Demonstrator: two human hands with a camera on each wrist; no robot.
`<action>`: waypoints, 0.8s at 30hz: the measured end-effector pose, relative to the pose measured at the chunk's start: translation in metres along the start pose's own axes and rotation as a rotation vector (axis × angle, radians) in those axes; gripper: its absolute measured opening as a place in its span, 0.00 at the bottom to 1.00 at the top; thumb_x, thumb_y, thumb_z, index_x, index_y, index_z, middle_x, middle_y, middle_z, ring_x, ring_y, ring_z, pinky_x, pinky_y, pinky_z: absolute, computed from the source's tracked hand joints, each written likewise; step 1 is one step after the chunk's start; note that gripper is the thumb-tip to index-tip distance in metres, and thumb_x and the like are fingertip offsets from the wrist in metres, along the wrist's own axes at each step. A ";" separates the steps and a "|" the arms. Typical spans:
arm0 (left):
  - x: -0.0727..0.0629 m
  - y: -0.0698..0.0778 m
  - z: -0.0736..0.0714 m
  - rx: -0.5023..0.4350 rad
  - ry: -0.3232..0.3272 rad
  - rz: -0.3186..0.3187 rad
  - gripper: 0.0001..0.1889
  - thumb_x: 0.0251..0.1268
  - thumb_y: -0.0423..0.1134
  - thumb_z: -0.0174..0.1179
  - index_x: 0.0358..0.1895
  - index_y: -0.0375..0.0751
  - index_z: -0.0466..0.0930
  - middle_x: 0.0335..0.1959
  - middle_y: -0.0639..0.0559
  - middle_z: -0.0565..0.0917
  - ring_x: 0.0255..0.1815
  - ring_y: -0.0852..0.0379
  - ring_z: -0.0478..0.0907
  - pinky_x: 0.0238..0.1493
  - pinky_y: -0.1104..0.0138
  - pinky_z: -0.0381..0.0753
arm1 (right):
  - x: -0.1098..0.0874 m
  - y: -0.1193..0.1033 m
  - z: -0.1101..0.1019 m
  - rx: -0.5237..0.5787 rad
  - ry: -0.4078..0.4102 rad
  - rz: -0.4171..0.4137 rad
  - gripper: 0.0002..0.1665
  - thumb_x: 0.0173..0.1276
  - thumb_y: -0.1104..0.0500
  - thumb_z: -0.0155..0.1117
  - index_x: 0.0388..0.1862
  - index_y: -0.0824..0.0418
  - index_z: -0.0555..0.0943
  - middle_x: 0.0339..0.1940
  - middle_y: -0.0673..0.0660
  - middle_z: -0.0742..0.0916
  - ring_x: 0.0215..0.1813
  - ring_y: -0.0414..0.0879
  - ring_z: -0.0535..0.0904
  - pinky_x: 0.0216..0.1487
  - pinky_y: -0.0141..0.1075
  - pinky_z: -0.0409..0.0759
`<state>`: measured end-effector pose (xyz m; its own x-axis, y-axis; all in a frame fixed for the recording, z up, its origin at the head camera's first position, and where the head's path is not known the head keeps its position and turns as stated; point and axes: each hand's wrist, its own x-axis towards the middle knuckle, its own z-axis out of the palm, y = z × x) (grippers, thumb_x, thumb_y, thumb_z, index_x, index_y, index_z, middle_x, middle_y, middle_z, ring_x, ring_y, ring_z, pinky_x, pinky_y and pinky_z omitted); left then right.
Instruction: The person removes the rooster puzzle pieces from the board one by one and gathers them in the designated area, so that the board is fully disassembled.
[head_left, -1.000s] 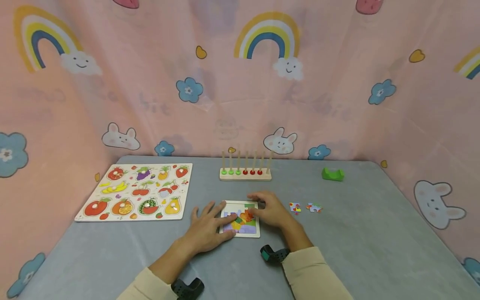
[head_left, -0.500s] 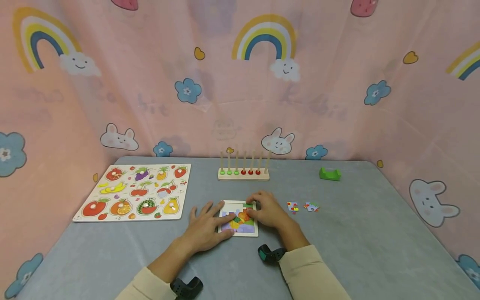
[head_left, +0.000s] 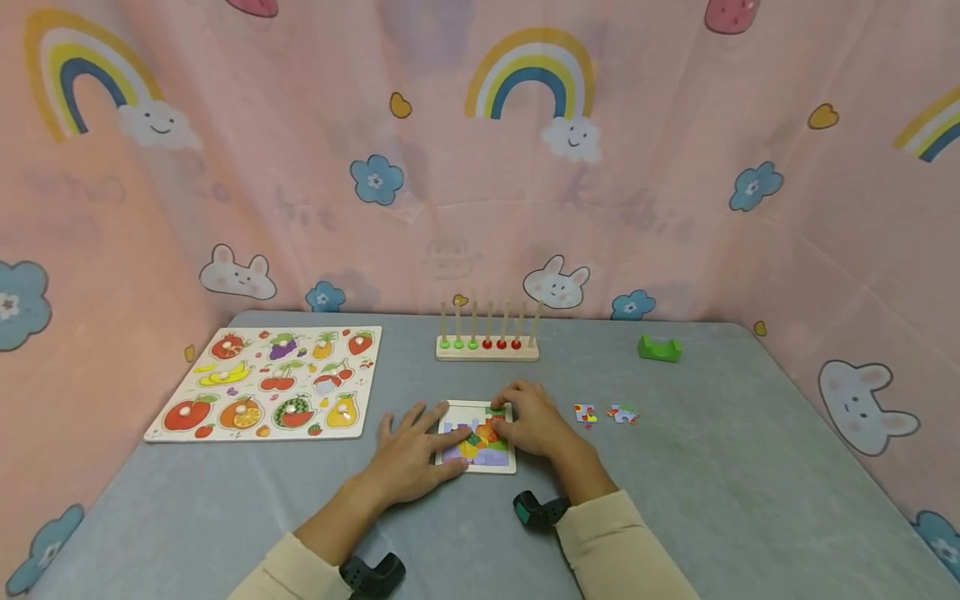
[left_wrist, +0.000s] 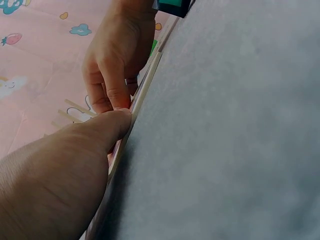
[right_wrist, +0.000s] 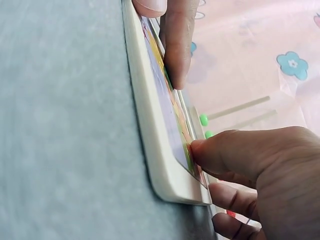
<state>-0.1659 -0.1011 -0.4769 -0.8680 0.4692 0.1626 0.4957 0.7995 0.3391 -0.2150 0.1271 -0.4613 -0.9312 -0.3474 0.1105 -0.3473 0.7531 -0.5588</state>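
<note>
A small jigsaw puzzle in a pale frame (head_left: 477, 469) lies on the table, its picture mostly purple, orange and green. My left hand (head_left: 411, 462) lies spread over the frame's left side, index fingertip on the picture and thumb along the near edge. My right hand (head_left: 536, 421) is bent at the upper right corner, thumb and fingers pinching a puzzle piece at the picture's edge; the fingers mostly hide this piece. In the right wrist view the right thumb (right_wrist: 215, 150) presses on the picture near the frame's corner. Two loose puzzle pieces (head_left: 622, 413) lie right of the right hand.
A fruit peg board (head_left: 262, 435) lies at the left. Behind the puzzle stands a wooden bead rack (head_left: 487, 353) with green and red beads. A green curved block (head_left: 660, 348) sits at the back right. Pink printed cloth (head_left: 675, 100) hangs behind the table.
Both hands stay at the puzzle, almost still; the right fingers shift slightly at its upper right corner. The view has moved a little.
</note>
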 end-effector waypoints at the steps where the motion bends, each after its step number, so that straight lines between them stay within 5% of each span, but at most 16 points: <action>1: 0.000 0.000 0.000 0.003 0.000 0.002 0.26 0.63 0.63 0.56 0.63 0.63 0.77 0.72 0.48 0.63 0.72 0.37 0.54 0.59 0.30 0.43 | 0.000 0.000 0.000 -0.001 0.003 -0.001 0.07 0.61 0.56 0.71 0.38 0.52 0.83 0.46 0.50 0.78 0.55 0.53 0.70 0.56 0.52 0.66; 15: 0.000 0.000 0.000 0.002 0.002 -0.005 0.26 0.63 0.63 0.56 0.63 0.63 0.77 0.72 0.49 0.63 0.72 0.38 0.54 0.59 0.30 0.42 | -0.001 0.005 0.004 0.066 0.086 -0.114 0.10 0.57 0.60 0.72 0.38 0.56 0.82 0.38 0.49 0.80 0.48 0.51 0.72 0.54 0.52 0.65; 24: 0.000 0.000 0.000 -0.007 0.000 0.006 0.26 0.64 0.62 0.56 0.63 0.62 0.77 0.72 0.48 0.63 0.72 0.37 0.53 0.59 0.30 0.43 | 0.000 0.003 0.003 -0.016 0.035 -0.026 0.11 0.56 0.54 0.72 0.37 0.52 0.82 0.39 0.48 0.75 0.49 0.49 0.69 0.52 0.47 0.65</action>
<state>-0.1660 -0.1012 -0.4765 -0.8649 0.4741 0.1646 0.5008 0.7941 0.3444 -0.2152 0.1278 -0.4658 -0.9251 -0.3474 0.1537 -0.3728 0.7529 -0.5424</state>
